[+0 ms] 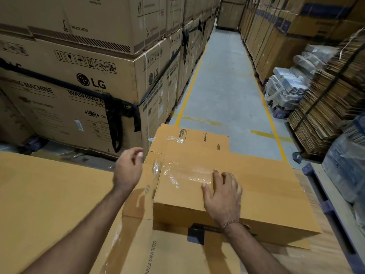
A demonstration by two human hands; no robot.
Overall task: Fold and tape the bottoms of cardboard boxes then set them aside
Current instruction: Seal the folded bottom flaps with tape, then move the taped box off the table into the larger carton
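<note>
1. Cardboard box (pixel 237 186) lies on its side atop flattened "CEILING FAN" cartons (pixel 138 252), beside stacked washing-machine cartons (pixel 79 91) that read "LG", "WASHING MACHINE" and "TRUCK HERE".
2. Taping looks nearly done: clear tape (pixel 189 175) already crosses the folded bottom flaps, wrinkled in places.
3. Right hand (pixel 223 196) rests flat on the box, fingers spread, pressing by the tape's end.
4. Left hand (pixel 129 167) hovers just off the box's left edge, fingers loosely curled, holding nothing.
5. Next, probably, smooth the tape, then lift the box aside.
6. Small "Crompton" print (pixel 204 137) marks a far flap.
</note>
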